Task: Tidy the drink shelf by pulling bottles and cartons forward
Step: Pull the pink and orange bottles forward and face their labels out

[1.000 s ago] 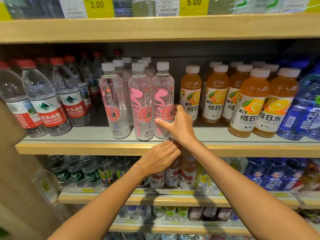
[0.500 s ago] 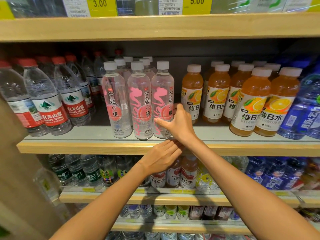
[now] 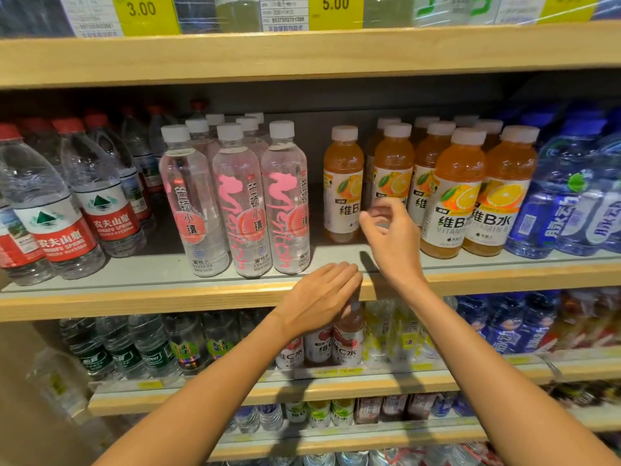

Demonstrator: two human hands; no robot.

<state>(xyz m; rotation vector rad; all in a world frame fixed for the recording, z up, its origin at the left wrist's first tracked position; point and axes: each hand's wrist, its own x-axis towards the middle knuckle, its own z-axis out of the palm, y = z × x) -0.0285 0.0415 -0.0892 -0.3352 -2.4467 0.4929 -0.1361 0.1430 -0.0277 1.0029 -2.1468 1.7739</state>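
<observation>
Three clear bottles with pink labels (image 3: 285,200) stand in a row near the front of the middle shelf (image 3: 134,297), with more behind them. To their right stand several orange vitamin drink bottles (image 3: 342,183); two of them (image 3: 457,193) are further forward. My right hand (image 3: 391,237) hovers in front of the orange bottles with fingers loosely curled, holding nothing. My left hand (image 3: 319,299) rests flat at the shelf's front edge, fingers straight.
Water bottles with red labels (image 3: 57,210) fill the shelf's left side, blue bottles (image 3: 564,196) the right. An upper shelf board (image 3: 302,52) carries yellow price tags. Lower shelves (image 3: 268,388) hold more small bottles.
My right hand has left the rightmost pink-label bottle and moved right, in front of the orange bottles. My left hand has stayed at the shelf edge.
</observation>
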